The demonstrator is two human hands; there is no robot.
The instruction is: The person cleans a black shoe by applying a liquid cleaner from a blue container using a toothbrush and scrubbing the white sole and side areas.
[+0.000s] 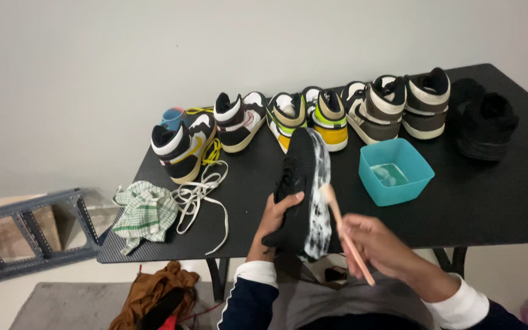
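My left hand [276, 214] grips a black sneaker [297, 183] by its upper, holding it on its side over the table's near edge with the sole turned right. The sole [319, 195] is covered in white soapy foam. My right hand [377, 244] is closed on a pale wooden-handled brush [343, 226], whose head touches the foamy sole. A turquoise square tub [396, 171] with a little cloudy water stands just right of the shoe.
A black table [508, 201] holds a row of high-top sneakers [313, 116] along the back, a black shoe [484, 125] at far right, white laces [200, 198] and a checked cloth [145, 214] at left. A metal frame [25, 229] and brown fabric [157, 296] lie on the floor.
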